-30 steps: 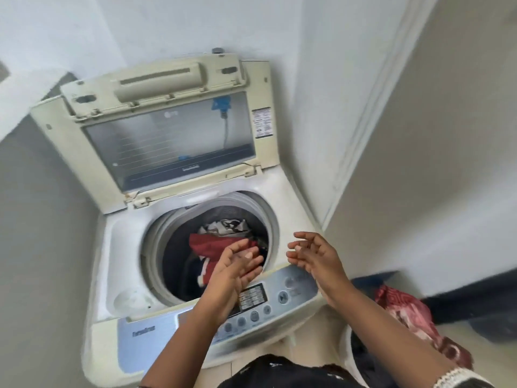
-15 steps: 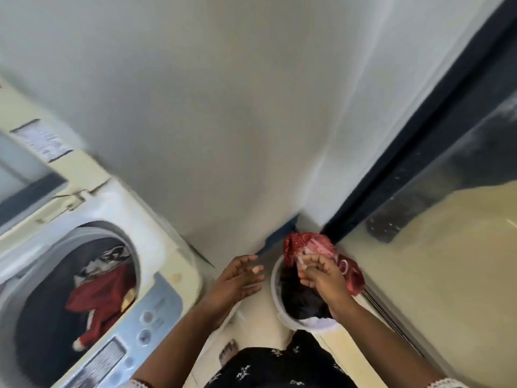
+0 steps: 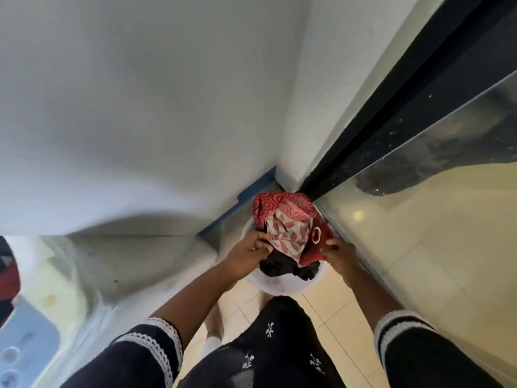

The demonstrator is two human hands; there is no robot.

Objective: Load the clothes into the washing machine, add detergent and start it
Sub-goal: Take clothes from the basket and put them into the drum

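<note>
Now we bracket the clothes (image 3: 285, 236) heaped in the white basket (image 3: 279, 285): our left hand (image 3: 249, 252) pinches their left edge, our right hand (image 3: 337, 252) seemingly grips the red cloth opposite.

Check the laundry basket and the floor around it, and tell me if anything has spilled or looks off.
Nothing stands out. The clothes sit heaped in the white basket in the corner, piled above its rim but not fallen out. The left hand and right hand are on the pile. The visible floor tiles show no spill.
</note>
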